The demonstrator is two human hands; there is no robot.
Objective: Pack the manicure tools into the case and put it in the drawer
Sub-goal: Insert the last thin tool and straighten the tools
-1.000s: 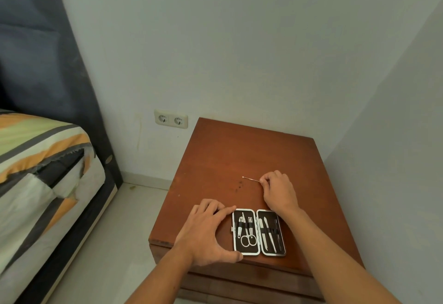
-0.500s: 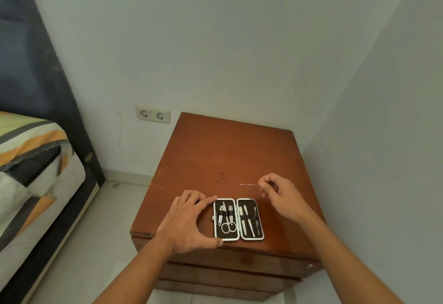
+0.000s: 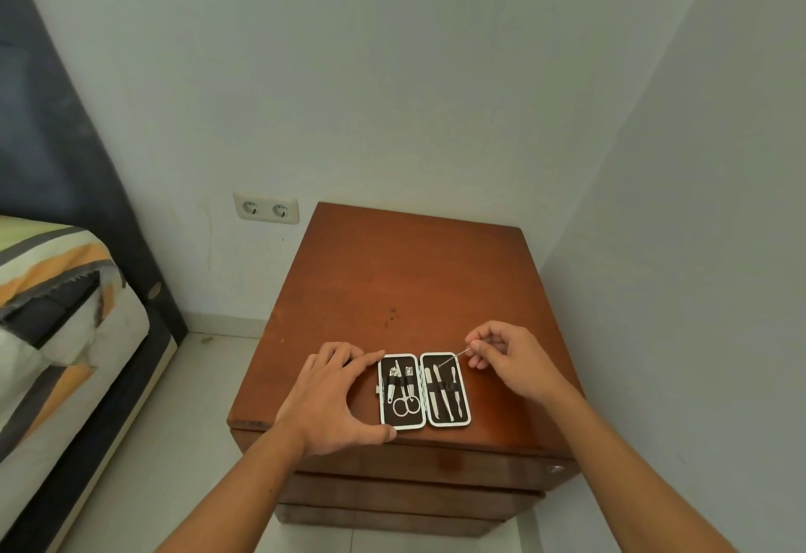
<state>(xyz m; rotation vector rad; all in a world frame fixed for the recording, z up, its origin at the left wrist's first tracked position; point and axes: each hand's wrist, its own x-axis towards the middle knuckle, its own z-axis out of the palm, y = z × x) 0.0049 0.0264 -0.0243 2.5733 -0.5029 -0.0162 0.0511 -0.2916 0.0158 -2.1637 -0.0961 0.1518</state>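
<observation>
Here your left hand [image 3: 331,400] lies spread and flat on the wooden nightstand top [image 3: 405,273], its fingertips against the far-left corner of the open manicure case [image 3: 424,390] and its thumb along the case's near-left corner; it braces the case rather than closing round it. The case rests just to the right of that hand, near the front edge of the top, opened into two dark, pale-rimmed halves. The half beside your left hand holds scissors [image 3: 405,400] and two other small tools under a strap; the farther half holds three slim implements side by side.

Your right hand [image 3: 510,362] hovers just beyond the case's far-right corner, thumb and forefinger pinched on a thin metal pick [image 3: 453,357]. The pick slants from those fingers down toward the upper part of the right half; you cannot tell whether its tip touches the lining.

Ahead of both hands the reddish-brown top is bare except for a few small dark marks [image 3: 391,317]. Below your wrists, drawer fronts [image 3: 410,491] are stacked and closed. Beyond the hands rises a pale wall with a double socket [image 3: 266,208], off to your left; a second wall closes in on your right. Far to the left of your left hand stand a striped mattress [image 3: 56,312] and a dark headboard [image 3: 56,151], on a pale tiled floor [image 3: 205,413].
</observation>
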